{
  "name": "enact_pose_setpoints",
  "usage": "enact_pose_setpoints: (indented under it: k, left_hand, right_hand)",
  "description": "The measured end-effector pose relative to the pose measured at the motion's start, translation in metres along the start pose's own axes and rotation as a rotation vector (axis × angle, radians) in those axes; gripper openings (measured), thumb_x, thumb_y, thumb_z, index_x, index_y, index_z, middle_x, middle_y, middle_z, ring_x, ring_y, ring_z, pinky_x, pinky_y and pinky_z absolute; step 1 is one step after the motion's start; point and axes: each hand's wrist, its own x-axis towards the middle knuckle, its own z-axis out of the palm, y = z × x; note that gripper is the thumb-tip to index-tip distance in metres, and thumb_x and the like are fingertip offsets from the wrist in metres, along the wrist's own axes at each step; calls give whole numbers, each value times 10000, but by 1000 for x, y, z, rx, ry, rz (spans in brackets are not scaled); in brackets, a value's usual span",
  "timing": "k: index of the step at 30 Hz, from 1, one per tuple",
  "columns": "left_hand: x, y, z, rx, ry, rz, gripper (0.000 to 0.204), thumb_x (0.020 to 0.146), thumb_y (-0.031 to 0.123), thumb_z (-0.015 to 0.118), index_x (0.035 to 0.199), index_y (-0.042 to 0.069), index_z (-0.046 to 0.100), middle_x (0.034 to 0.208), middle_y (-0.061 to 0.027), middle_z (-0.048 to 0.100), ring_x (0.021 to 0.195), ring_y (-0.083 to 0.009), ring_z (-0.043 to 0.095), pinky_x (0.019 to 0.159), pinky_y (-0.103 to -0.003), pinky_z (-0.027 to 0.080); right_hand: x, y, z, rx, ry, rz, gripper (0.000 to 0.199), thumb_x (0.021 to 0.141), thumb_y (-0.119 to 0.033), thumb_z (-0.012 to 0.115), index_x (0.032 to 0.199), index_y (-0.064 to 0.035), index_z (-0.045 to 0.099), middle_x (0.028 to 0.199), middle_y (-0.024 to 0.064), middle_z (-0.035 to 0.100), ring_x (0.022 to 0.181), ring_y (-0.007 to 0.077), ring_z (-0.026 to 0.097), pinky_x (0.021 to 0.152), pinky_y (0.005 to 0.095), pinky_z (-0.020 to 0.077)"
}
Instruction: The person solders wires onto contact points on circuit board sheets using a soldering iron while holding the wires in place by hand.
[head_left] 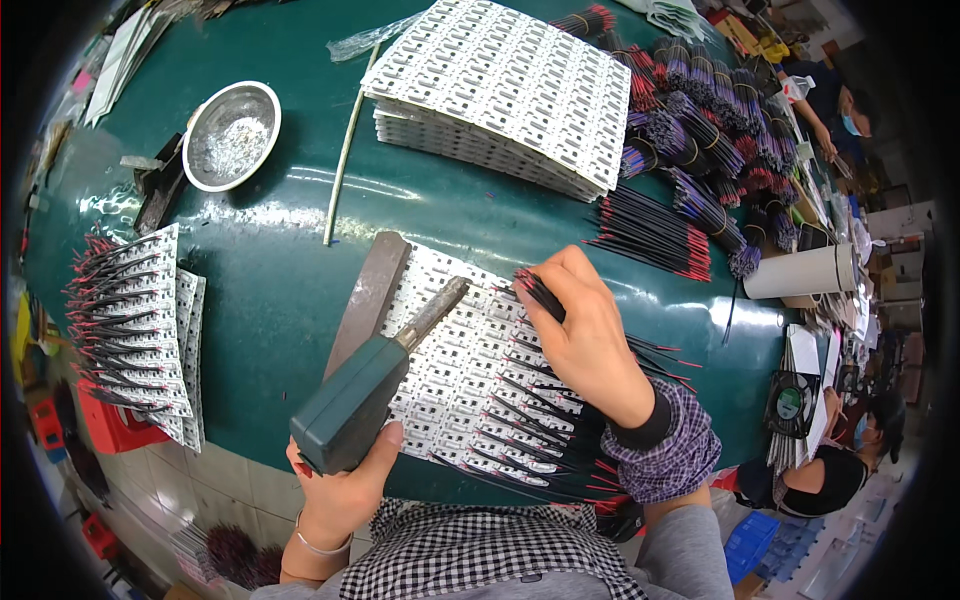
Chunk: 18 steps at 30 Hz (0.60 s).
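Observation:
My left hand (345,495) is wrapped round the grip of a dark green soldering gun (352,400). Its metal tip reaches over a white panel of small circuit boards (432,372) on the table. Between the fingers of my right hand (592,340) is a bunch of black wires with red ends (541,296), held over the panel's far right part. Rows of black wires (530,405) lie across the panel's right side, trailing off past its edge. A brown bar (368,305) lies along the panel's left edge.
Stacked white panels (500,85) stand at the back. Bundled wires (700,130) and loose black wires (655,230) lie to the right, near a white cylinder (803,271). Leftward are a metal bowl (232,140) and wired panels (135,325). Other people (835,480) sit at right.

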Motion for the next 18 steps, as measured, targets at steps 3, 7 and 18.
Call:
enact_pose_setpoints:
  k: [3, 7, 18]
  left_hand:
    - [-2, -1, -4, -13, -18, -42, 356, 810, -74, 728, 1156, -39, 650, 892, -62, 671, 582, -76, 549, 493, -213, 431]
    - [-1, -2, -3, -42, -47, -33, 368, 805, -84, 723, 1163, -39, 649, 942, -72, 689, 586, -78, 555, 494, -213, 439]
    - [-1, -2, 0, -77, -91, -15, 409, 785, -108, 721, 1182, -43, 651, 997, -84, 708, 638, -69, 576, 515, -214, 459]
  right_hand:
    - [-9, -13, -2, -39, 102, -33, 260, 770, 54, 670, 1025, 28, 625, 920, 174, 592, 833, 390, 617, 722, 426, 494]
    - [-10, -4, 11, 95, 39, 56, 241, 742, 62, 656, 979, 37, 621, 899, 199, 654, 817, 380, 658, 720, 407, 518]
    - [-3, 1, 19, -16, 41, 62, 145, 770, -38, 732, 874, 36, 664, 806, 149, 647, 703, 269, 634, 641, 352, 481]
